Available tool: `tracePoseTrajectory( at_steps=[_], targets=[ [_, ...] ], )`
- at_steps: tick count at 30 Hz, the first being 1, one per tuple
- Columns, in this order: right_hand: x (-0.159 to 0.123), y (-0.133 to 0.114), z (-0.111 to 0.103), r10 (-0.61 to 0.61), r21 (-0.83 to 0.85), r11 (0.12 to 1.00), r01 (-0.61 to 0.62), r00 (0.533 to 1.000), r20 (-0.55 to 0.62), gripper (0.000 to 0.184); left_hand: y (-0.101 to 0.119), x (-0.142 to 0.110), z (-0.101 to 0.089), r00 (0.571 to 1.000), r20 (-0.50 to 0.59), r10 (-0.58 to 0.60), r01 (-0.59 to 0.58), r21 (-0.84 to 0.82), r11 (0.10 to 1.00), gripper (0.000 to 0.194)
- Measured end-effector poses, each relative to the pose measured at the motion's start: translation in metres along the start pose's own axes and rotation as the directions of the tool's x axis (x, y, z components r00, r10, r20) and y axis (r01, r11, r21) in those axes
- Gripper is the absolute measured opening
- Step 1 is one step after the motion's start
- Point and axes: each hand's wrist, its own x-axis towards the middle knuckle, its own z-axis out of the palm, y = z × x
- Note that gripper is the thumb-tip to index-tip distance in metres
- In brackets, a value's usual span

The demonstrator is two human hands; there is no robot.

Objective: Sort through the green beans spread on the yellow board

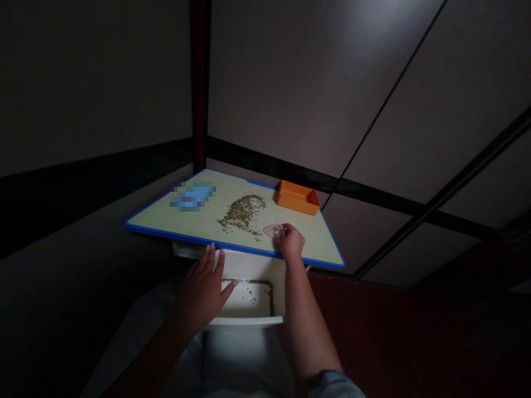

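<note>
My right hand [292, 241] is closed near the front right of the table, its fingertips pinching the edge of a small, pale, see-through thing [272, 231] whose kind I cannot make out. Left of it, a loose spread of small green grains [243, 213] covers the middle of the tabletop. My left hand [207, 284] has its fingers stretched apart, with the tips at the table's blue front edge. Below that hand is a white bin [251, 321], with green grains along its inner edges and a few scattered on its floor.
The pale table [319, 243] has a blue rim. An orange open box [297, 199] stands at its back right. A blurred-out blue item [193, 196] lies at the left. Large wall panels [290, 83] rise behind, and the floor [373, 331] is dark red.
</note>
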Motion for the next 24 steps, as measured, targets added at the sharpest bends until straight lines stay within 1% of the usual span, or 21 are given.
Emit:
tracePoseTrajectory(
  at_steps=[5,9,12,14,18,21,24],
  targets=[
    [0.002,-0.001,0.008,-0.091,0.037,0.995,0.090,0.995,0.035,0.026,-0.001,0.000,0.001,1.000,-0.007,0.003,-0.003,-0.017,1.000,0.068],
    [0.003,0.002,0.013,-0.200,0.133,0.973,0.189,0.977,0.074,0.025,-0.002,0.001,0.003,1.000,-0.011,0.004,-0.004,-0.016,1.000,0.069],
    [0.004,0.006,0.013,-0.246,0.194,0.953,0.230,0.968,0.058,0.027,-0.002,0.001,0.003,1.000,-0.011,0.013,-0.013,-0.009,1.000,0.070],
    [0.005,0.009,0.012,-0.221,0.185,0.960,0.210,0.974,0.038,0.028,-0.002,0.000,0.003,1.000,-0.015,0.015,-0.016,-0.008,1.000,0.069],
    [0.003,0.011,0.003,-0.122,0.071,0.990,0.120,0.992,0.018,0.028,-0.003,0.000,0.004,0.999,-0.031,0.010,-0.010,-0.019,1.000,0.068],
    [-0.001,0.009,-0.004,-0.102,-0.027,0.994,0.103,0.993,0.051,0.026,-0.003,0.001,0.005,1.000,-0.031,0.005,-0.006,-0.023,1.000,0.069],
    [-0.003,0.006,-0.008,-0.103,-0.084,0.990,0.110,0.991,0.088,0.026,-0.002,0.001,0.004,1.000,-0.017,0.007,-0.008,-0.020,1.000,0.069]
  ],
)
